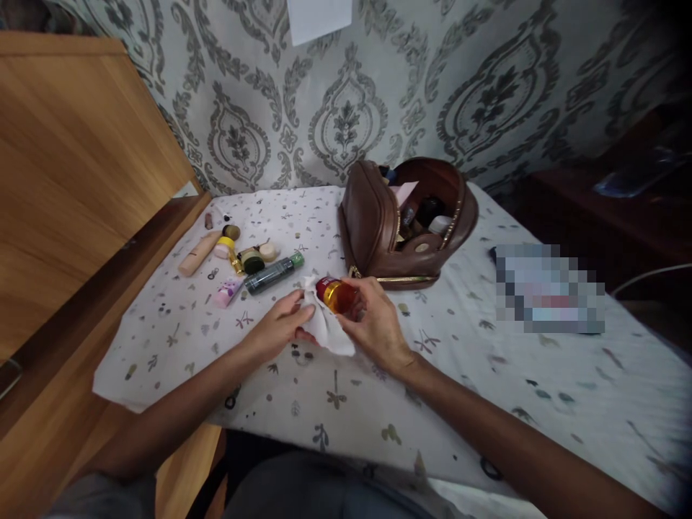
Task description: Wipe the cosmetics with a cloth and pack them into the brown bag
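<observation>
Between my hands is a small amber bottle (336,294) with a dark red cap and a gold band, tilted to the left. My right hand (378,321) is closed round its base end. A white wipe or tissue (331,333) hangs below the bottle and touches its cap end. My left hand (286,317) pinches that white cloth at the cap side. Just left of the bottle lies a dark tube-shaped bottle (270,276) with a green cap. Behind my right hand an unzipped brown leather bag (373,223) holds several small items, partly hidden inside.
At the left lie a beige tube (197,254), a yellow-lidded jar (224,248), a dark-lidded jar (252,261), a pink-purple tube (227,291) and other small items. A blurred-out flat object (551,292) lies at the right. A wooden panel (81,158) borders the table's left side.
</observation>
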### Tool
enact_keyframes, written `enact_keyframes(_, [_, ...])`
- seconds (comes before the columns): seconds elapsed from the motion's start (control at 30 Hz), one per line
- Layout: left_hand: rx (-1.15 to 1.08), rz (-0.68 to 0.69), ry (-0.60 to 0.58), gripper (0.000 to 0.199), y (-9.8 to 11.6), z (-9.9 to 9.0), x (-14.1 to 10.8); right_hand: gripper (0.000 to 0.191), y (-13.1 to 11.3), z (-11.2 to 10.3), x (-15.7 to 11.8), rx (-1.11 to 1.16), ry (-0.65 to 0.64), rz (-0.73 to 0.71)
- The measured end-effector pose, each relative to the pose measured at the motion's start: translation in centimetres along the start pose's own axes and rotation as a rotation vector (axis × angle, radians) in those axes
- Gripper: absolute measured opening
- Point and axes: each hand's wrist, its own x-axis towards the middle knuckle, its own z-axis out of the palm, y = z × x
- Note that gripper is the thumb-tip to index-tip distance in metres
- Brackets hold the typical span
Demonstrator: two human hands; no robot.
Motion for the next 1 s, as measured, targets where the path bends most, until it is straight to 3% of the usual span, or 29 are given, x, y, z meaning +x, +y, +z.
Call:
enact_keyframes(0.13, [0.572,0.190,0.063,0.043,-0.5,-0.5,-0.5,0.037,-0.3,0.0,0.1,0.026,-0.045,0.055])
enact_keyframes(0.3, [1.221,0.538,0.118,0.041,-1.1,-0.7,-1.0,0.036,0.2,-0.3,0.5,0.286,-0.177,0.314])
enact_keyframes(0.43, [1.616,0.730,0.178,0.043,-1.9,-0.6,-0.9,0.039,0.4,-0.3,0.5,0.496,-0.230,0.419])
enact_keyframes(0.53, [1.759,0.805,0.233,0.046,-2.5,-0.5,-0.4,0.044,0.1,-0.1,0.3,0.714,-0.249,0.487])
enact_keyframes(0.63, [1.736,0.780,0.249,0.049,-2.7,-0.5,-0.1,0.039,-0.4,-0.2,0.3,0.959,-0.295,0.538])
enact_keyframes(0.7, [1.610,0.720,0.246,0.053,-2.4,-0.6,-0.1,0.037,-0.7,-0.6,0.5,1.057,-0.344,0.561])
enact_keyframes(0.87, [1.122,0.574,0.207,0.053,-1.1,-0.2,-0.5,0.037,-0.5,-1.0,0.7,1.074,-0.340,0.543])
enact_keyframes(1.0, [0.894,0.473,0.170,0.052,-1.3,0.7,-0.8,0.040,-0.4,-0.9,0.7,1.054,-0.279,0.522])
